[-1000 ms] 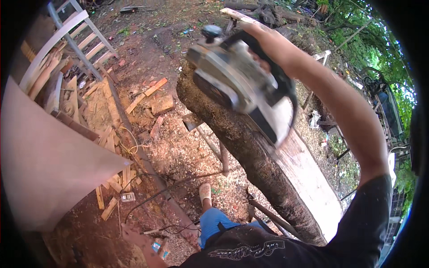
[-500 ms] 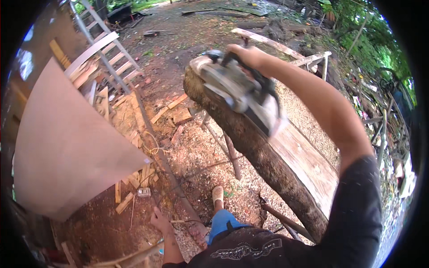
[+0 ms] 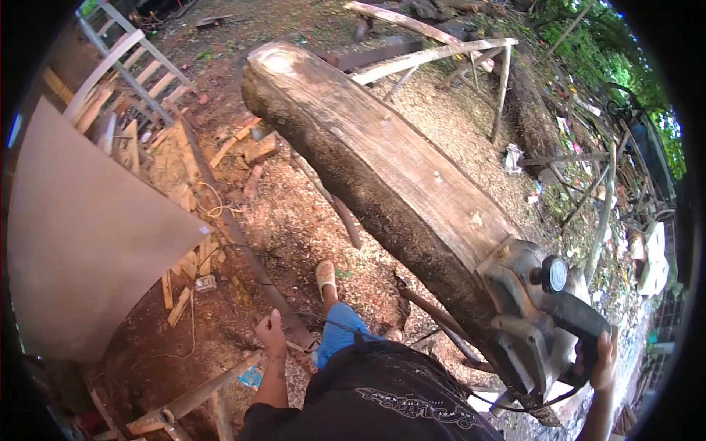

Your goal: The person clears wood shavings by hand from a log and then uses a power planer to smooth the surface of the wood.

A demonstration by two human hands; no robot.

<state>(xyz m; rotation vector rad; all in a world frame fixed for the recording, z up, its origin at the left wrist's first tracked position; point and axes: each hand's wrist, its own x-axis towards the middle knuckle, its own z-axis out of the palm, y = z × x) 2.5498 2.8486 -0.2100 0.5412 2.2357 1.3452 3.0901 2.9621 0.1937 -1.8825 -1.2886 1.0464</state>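
Across the middle lies a thick log slab (image 3: 397, 158), bark on its side and a pale, flat top face. An electric hand planer (image 3: 540, 309), grey-brown with a black knob and a black rear handle, sits on the slab's near right end. My right hand (image 3: 604, 360) is wrapped round that rear handle. A dark power cord (image 3: 555, 400) loops from the planer below the handle. Away from the slab, my left hand (image 3: 272, 334) hangs low at my left side, fingers curled in. A dark cord passes close to it; whether the fingers hold it is hidden.
Wooden poles (image 3: 441, 323) prop the slab above wood shavings. A large brown sheet panel (image 3: 95, 242) leans at the left, near a ladder (image 3: 151, 73) and scrap wood. Behind the slab stands a pole frame (image 3: 504, 92). A long pole (image 3: 243, 250) lies left of my foot.
My right hand has brought the planer from the slab's far end back to its near right end. The far end is now uncovered. My left hand stays low at the left, fingers still curled.
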